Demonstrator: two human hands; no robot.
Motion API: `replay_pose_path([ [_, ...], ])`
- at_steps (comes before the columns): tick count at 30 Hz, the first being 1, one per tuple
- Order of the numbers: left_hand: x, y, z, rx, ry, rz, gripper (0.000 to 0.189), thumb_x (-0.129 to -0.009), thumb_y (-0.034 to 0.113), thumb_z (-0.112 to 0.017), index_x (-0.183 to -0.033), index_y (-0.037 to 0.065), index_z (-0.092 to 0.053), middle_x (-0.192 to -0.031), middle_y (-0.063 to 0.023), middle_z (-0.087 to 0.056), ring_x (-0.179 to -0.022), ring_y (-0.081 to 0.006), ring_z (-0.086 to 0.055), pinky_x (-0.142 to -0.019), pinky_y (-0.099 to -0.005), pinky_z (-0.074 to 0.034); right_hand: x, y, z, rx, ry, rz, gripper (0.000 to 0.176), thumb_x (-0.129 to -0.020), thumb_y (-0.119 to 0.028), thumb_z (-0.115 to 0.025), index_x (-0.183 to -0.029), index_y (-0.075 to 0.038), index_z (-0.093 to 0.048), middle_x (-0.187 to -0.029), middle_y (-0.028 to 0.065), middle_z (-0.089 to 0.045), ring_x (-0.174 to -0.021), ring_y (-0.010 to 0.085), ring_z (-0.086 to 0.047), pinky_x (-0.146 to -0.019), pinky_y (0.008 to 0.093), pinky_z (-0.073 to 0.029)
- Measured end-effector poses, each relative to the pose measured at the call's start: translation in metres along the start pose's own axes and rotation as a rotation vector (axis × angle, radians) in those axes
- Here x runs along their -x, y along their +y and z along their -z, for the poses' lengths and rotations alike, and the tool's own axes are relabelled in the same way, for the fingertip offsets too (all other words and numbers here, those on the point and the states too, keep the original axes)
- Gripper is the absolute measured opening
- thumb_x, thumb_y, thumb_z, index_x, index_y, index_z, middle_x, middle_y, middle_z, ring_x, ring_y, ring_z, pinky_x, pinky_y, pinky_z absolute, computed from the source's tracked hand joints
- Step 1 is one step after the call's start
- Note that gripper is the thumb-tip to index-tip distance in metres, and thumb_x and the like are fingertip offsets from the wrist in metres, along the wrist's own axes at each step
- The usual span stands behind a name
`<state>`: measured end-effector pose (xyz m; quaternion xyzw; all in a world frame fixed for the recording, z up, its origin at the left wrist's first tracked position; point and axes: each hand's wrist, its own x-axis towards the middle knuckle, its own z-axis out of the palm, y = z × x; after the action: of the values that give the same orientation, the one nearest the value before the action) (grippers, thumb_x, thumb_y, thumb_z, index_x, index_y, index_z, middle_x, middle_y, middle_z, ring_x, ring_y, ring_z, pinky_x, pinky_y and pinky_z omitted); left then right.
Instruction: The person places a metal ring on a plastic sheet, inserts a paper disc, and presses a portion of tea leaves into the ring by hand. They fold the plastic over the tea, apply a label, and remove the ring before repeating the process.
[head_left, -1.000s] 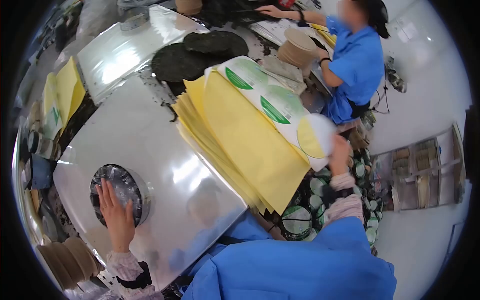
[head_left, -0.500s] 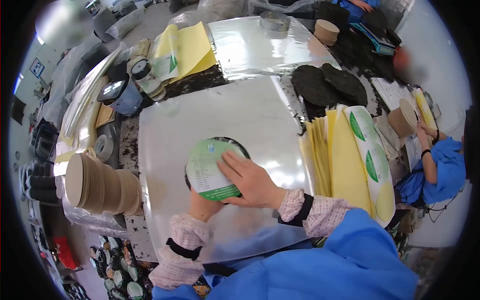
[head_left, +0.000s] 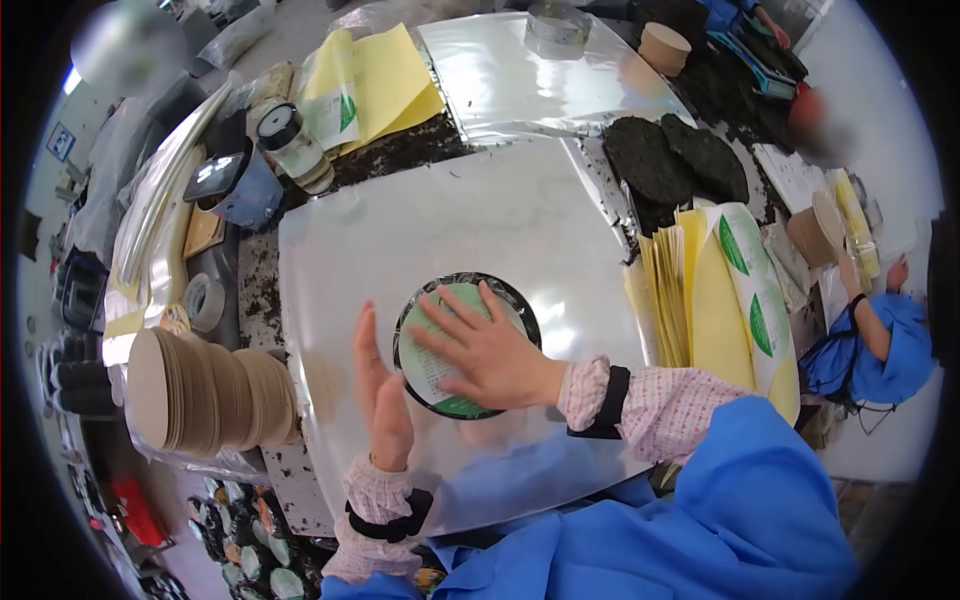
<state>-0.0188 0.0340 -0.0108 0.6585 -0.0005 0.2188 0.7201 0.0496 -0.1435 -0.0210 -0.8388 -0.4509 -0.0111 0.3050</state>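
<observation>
A dark round cake in clear wrap (head_left: 527, 318) lies flat on the shiny sheet-covered work surface (head_left: 350, 240). On top of it sits a round green-and-white label (head_left: 428, 368) with printed lines. My right hand (head_left: 485, 350) rests across the label, palm down and fingers spread, hiding much of it. To the left of the cake, my left hand (head_left: 383, 395) is raised on edge with its fingers stretched out and nothing in it.
Stacked brown paper discs (head_left: 210, 395) stand at the left, by a tape roll (head_left: 205, 302). Yellow label sheets (head_left: 715, 300) lie at the right, below dark round slabs (head_left: 665, 165). A lidded jar (head_left: 295, 150) and blue cup (head_left: 250, 195) sit back left. A co-worker (head_left: 880, 340) is at far right.
The cake has gone from resting over my left hand to lying flat on the sheet. My left hand has come out to the left, and my right fingers have spread over the label.
</observation>
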Motion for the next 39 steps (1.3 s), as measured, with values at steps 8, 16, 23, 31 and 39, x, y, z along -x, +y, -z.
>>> replay_pose_path([
  [8,-0.015,-0.015,-0.007,-0.152,-0.210,0.159,0.042,-0.108,0.019,-0.038,-0.142,-0.003,-0.050,-0.149,-0.0149,-0.051,-0.142,-0.0255,-0.042,-0.119,-0.0373,-0.030,0.003,-0.004,-0.004,0.079,-0.072,-0.001,0.070,-0.084,-0.050,-0.070,-0.142,-0.013,-0.056,-0.155,0.0210,-0.040,-0.150,0.0399,-0.029,-0.118,0.0707,-0.015],
  [16,0.009,-0.010,-0.044,-1.211,-0.551,-0.291,0.077,-0.086,0.048,-0.073,-0.142,0.001,-0.051,-0.145,-0.0275,-0.048,-0.142,-0.0414,-0.039,-0.120,-0.0605,-0.015,-0.024,0.004,0.034,-0.188,0.315,-0.394,0.027,-0.089,-0.011,-0.066,-0.116,-0.010,-0.071,-0.098,0.0115,-0.075,-0.088,0.0310,-0.072,-0.074,0.0407,-0.057],
  [23,0.052,0.039,-0.007,-0.593,0.032,-0.267,0.020,-0.093,0.008,-0.068,-0.108,-0.004,-0.070,-0.107,-0.0150,-0.073,-0.105,-0.0279,-0.069,-0.095,-0.0370,-0.053,0.055,0.004,0.042,-0.167,0.570,-0.226,0.032,-0.089,0.000,-0.064,-0.119,-0.005,-0.072,-0.100,0.0147,-0.075,-0.080,0.0250,-0.073,-0.071,0.0318,-0.057],
  [31,0.076,0.002,0.107,-0.191,0.329,0.395,0.028,-0.100,0.013,-0.061,-0.122,-0.005,-0.060,-0.116,-0.0101,-0.065,-0.102,-0.0156,-0.061,-0.087,-0.0311,-0.051,0.115,-0.012,0.035,-0.594,0.533,-0.549,0.024,-0.093,-0.009,-0.067,-0.115,-0.005,-0.074,-0.080,0.0184,-0.072,-0.061,0.0153,-0.063,-0.060,0.0292,-0.049],
  [39,0.140,0.144,0.133,-0.786,-0.200,0.188,0.006,-0.081,0.001,-0.078,-0.084,0.005,-0.074,-0.091,-0.0079,-0.071,-0.088,-0.0200,-0.066,-0.074,-0.0336,-0.052,0.162,-0.005,0.043,-0.364,0.250,-0.728,0.027,-0.093,-0.017,-0.068,-0.116,-0.004,-0.072,-0.077,0.0179,-0.069,-0.066,0.0261,-0.069,-0.064,0.0348,-0.053],
])
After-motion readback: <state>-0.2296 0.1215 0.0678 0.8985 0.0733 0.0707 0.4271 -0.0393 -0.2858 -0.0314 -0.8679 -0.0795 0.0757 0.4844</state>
